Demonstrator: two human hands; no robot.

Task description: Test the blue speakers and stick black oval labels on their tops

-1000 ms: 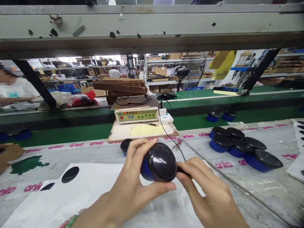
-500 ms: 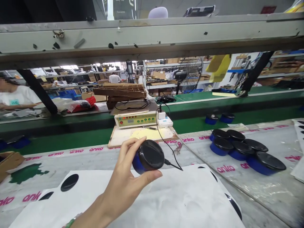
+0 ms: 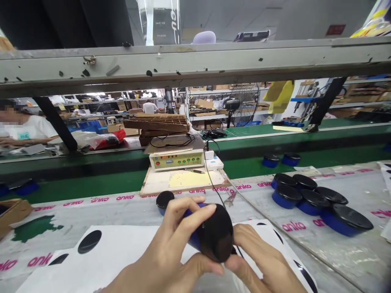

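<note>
Black and glossy on its flat face, blue round its side, the round case (image 3: 216, 236) sits in the left hand (image 3: 168, 248), clasped with the fingers over its top and the thumb below. It lies to the right of that palm, lifted above the paper sheet (image 3: 122, 240). It is a short drum, tipped on edge: its axis runs sideways, black face turned rightward and partly to the viewer, blue wall toward the palm. The right hand (image 3: 269, 256) is just beside its lower right edge, thumb and fingers apparently pinched on the end of a black cord (image 3: 211, 179). Whether that end is seated in the case is hidden.

Behind the left fingers stands another case (image 3: 165, 199). The cord goes back to a white plug (image 3: 209, 154) beside the control box (image 3: 177, 160). Black round stickers (image 3: 89, 242) lie on the sheet. Well to the right, a group of six similar cases (image 3: 312, 201) stands on the plastic cover (image 3: 259, 244). At the far left edge is an open cardboard box (image 3: 21, 215); something dark shows inside, too cropped to name.
</note>
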